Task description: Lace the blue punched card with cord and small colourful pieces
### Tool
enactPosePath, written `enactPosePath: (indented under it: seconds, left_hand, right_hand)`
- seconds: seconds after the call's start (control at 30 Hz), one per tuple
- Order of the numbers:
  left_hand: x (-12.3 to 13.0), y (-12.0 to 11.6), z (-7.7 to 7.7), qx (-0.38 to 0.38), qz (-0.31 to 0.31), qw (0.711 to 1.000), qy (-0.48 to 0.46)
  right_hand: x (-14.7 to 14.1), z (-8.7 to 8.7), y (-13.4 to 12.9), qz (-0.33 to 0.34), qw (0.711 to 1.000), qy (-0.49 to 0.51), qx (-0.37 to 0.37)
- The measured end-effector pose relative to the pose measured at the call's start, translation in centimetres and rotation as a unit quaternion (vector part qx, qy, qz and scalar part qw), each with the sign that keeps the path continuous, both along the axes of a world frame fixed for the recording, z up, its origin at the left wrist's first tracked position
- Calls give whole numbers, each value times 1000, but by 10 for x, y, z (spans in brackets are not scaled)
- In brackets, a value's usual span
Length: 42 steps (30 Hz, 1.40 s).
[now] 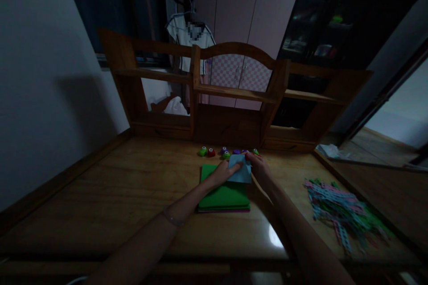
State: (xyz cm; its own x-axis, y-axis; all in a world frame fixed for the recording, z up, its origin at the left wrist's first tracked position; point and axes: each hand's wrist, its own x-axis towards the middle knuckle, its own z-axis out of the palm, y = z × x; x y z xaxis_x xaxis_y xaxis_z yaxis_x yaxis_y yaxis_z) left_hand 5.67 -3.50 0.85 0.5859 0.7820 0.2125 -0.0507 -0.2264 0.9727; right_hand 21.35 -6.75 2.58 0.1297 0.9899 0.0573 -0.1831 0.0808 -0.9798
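A light blue sheet [240,175] is held up over a stack of green sheets [224,197] on the desk. My left hand [224,172] grips the sheet's left side, thumb lying across it. At the sheet's upper right corner, my right hand [257,163] is closed around something small and red [248,156], whose kind I cannot make out. Behind the sheet stands a row of small coloured pieces with eye-like white spots, among them a green one [203,151], a red one [211,152] and a purple one [224,150]. Fingers and sheet partly hide this row.
A loose pile of pink, blue and green perforated strips [341,209] lies on the right of the wooden desk [133,187]. A wooden shelf unit [234,93] rises along the back edge. A wall [50,98] borders the left side. The room is dim.
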Motion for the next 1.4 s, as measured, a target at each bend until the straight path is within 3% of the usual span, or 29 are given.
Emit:
enactPosePath:
  seconds: [0.13,0.4,0.63,0.9,1.2,1.4]
  left_hand:
    - [1,0,1,-10,16,1000,4]
    - [1,3,-4,41,36,998,24]
    - [0,-2,4,47,33,998,14]
    - [7,-2,-6,-31,13,999,-5]
    - [5,-10,6,-58,25,998,-30]
    - [3,-9,5,-51,23,998,-22]
  right_hand:
    - [1,-1,1,-9,1000,3,-9]
    - [1,-2,2,-15,1000,-6,7]
    - [-2,2,-3,-12,1000,-14,11]
    - [-2,-2,-2,-59,998,-19,29]
    - [-1,-4,-1,-76,996,-44,34]
    - [-3,-4,-2,-78,994,-56,52]
